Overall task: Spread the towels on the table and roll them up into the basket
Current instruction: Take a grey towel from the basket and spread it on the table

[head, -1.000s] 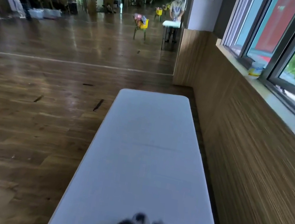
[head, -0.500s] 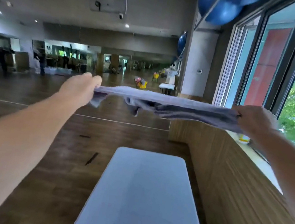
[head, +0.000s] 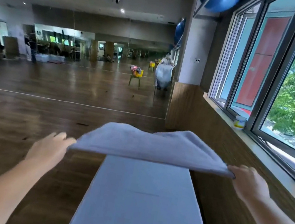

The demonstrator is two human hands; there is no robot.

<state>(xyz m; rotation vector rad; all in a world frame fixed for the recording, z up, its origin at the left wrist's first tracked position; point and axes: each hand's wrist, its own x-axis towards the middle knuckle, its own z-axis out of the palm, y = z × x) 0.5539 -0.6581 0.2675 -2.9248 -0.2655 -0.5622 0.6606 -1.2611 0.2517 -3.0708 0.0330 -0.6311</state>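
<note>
The left hand (head: 49,149) and the right hand (head: 248,182) are each closed on one near corner of a grey towel (head: 149,144). The towel hangs flat in the air above the far part of the white tabletop (head: 140,198) and does not lie on it. It looks wider than the tabletop, so its sides may hang over the edges. If one hand lets go too early, the cloth could fold or slide to the floor (head: 35,112). No basket is visible near the hands.
</note>
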